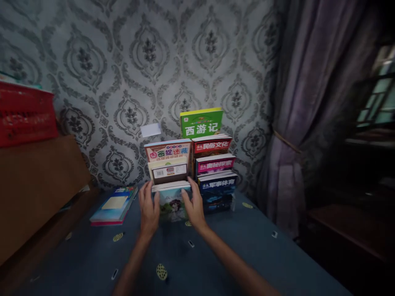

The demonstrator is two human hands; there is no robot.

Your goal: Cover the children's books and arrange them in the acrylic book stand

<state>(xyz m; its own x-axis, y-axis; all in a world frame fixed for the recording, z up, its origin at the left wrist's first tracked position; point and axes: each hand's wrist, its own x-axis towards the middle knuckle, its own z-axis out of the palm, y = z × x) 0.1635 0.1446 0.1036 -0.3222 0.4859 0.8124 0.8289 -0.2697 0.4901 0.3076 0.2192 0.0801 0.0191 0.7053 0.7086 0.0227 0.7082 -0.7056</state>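
My left hand (149, 209) and my right hand (195, 205) hold the two sides of a small stack of picture books (169, 201). Its front cover shows a cartoon figure in a landscape. The thumbs lie on the cover, and the other fingers go round the side edges, partly hidden. The books stand upright in the front left of a tiered arrangement. Right behind them is a dark book with a barcode label (170, 172), then a pinkish book (166, 150). Beside my right hand stand dark blue books (217, 193), with magenta books (216, 165) and red books (212, 146) behind.
A green book with a yellow top (202, 123) stands highest at the back. Left on the blue patterned tablecloth (138, 267) lies a flat pile of books (112, 207). A cardboard box (40, 185) and a red container (26, 115) are at far left; a tied curtain (290, 164) hangs right.
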